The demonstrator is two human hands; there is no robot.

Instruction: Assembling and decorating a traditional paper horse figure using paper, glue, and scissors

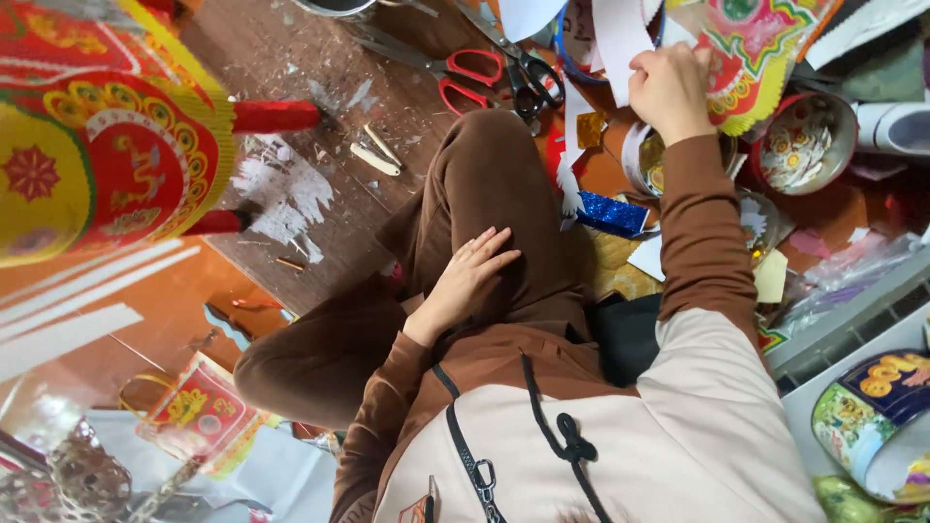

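I sit cross-legged on a wooden floor in brown trousers. My left hand lies flat on my thigh, fingers apart, holding nothing. My right hand reaches forward and is closed on a white paper strip that stands up from the fingers. It is right beside a red, yellow and green printed paper piece with a fringed edge. A white strip with a jagged edge hangs down below that hand.
Red-handled scissors and black scissors lie ahead of my knee. A big red and yellow paper lantern fills the left. Blue glitter paper, a red bowl of stickers, a patterned tape roll and a grey tray crowd the right.
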